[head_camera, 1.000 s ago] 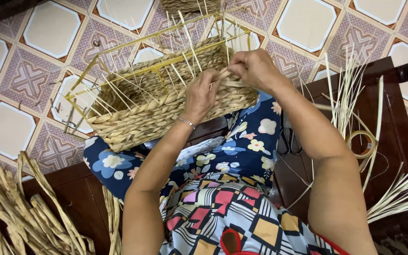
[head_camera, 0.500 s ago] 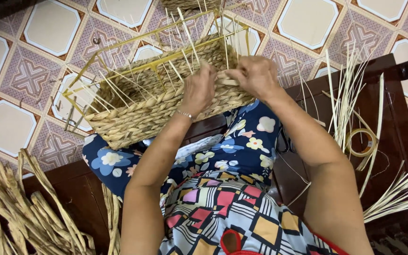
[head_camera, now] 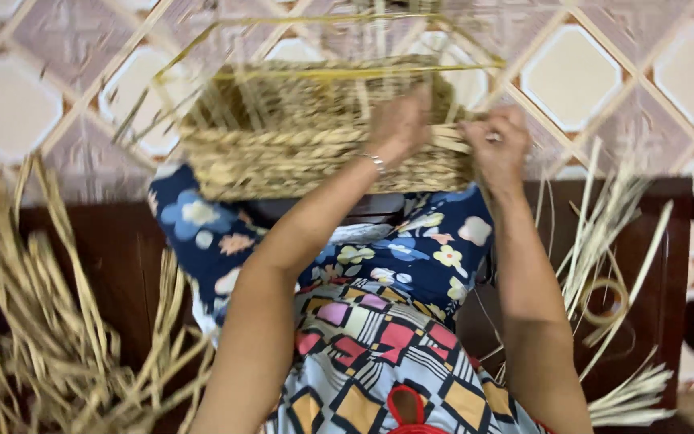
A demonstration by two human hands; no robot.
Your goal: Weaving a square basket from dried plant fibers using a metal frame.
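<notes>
While the woven basket rests on the person's lap, both hands work at its near right rim. Left hand is curled over the rim, fingers grasping the braided edge. Right hand pinches a strand at the basket's right corner. Loose straw bundle lies left of the basket; pale reed strips lie right of it.

The half-woven straw basket rested on the lap, rim tilted away. Loose upright strands stood from its blurred top edge.
</notes>
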